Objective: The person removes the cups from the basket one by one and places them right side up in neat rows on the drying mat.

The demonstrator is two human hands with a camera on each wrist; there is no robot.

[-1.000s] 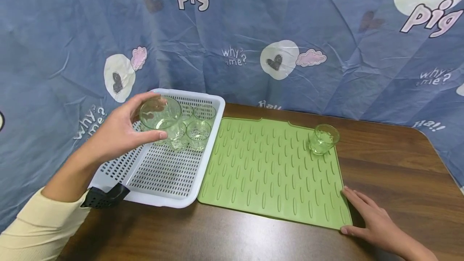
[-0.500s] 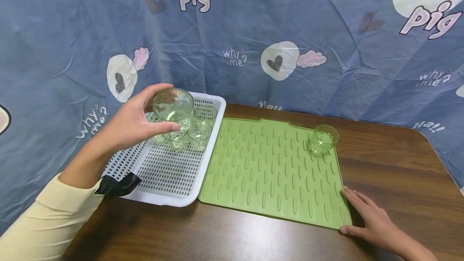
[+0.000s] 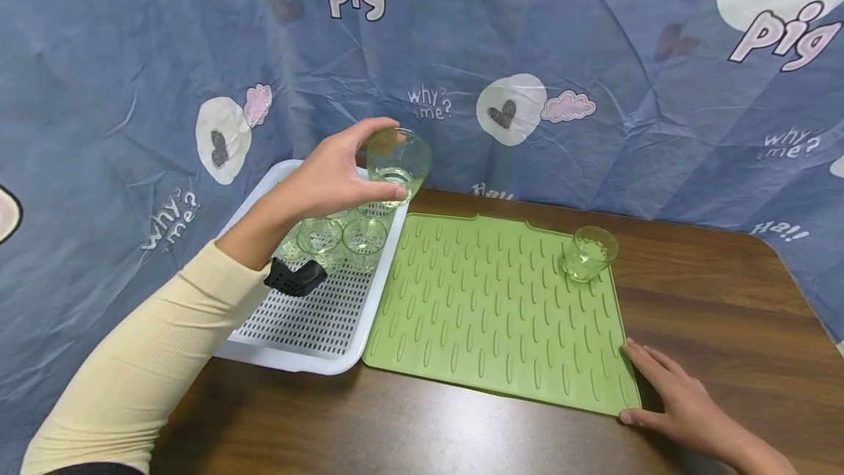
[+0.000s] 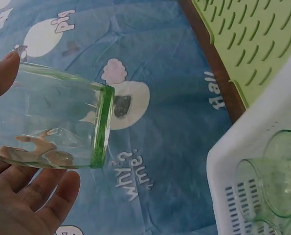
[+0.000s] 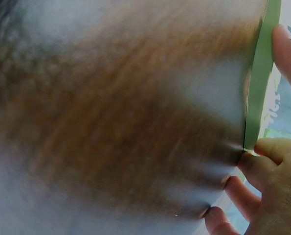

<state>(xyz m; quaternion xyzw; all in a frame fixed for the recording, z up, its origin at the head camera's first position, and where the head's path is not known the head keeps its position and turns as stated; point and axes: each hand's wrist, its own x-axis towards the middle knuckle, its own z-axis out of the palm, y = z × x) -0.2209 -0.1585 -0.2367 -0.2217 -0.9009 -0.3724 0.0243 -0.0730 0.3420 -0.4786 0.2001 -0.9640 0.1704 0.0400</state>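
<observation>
Between the thumb and fingers of my left hand is a clear drinking glass, held by its sides above the far right corner of the white basket. The left wrist view shows this glass with its thick greenish base pointing away from the palm. My right hand rests at the near right corner of the green drying mat, its fingers along the mat's edge. In the right wrist view those fingers touch the table beside the mat's rim.
Several glasses stand in the white perforated basket, left of the mat. One more glass stands at the mat's far right corner. A blue printed cloth hangs behind the wooden table.
My left hand has carried the glass rightward and away from me, from over the basket's middle to its far right corner. The right hand has stayed in place.
</observation>
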